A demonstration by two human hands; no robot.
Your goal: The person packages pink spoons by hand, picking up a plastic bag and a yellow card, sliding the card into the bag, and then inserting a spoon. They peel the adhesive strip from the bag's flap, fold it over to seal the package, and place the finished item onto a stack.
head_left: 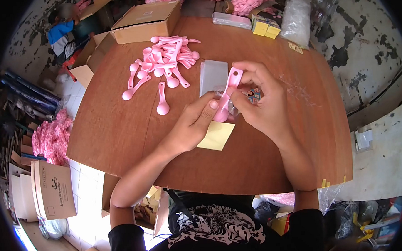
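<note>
Both of my hands meet above the table around one pink spoon (223, 110), tilted with its bowl toward me and its holed handle end up. My left hand (194, 123) is closed, its thumb and fingers gripping the spoon from the left side. My right hand (263, 95) pinches near the handle from the right. Some clear plastic shows around the spoon, partly covered by my fingers. Beneath my hands lies a yellow paper (217, 136). A stack of clear plastic sleeves (213, 75) is just beyond. Small printed pieces (254, 95) show behind my right fingers.
A heap of pink spoons (165, 59) covers the left part of the brown table (119, 129). At the back stand a cardboard box (146, 24), yellow card stacks (265, 26) and a plastic roll (296, 22). Another person (62, 35) is at far left.
</note>
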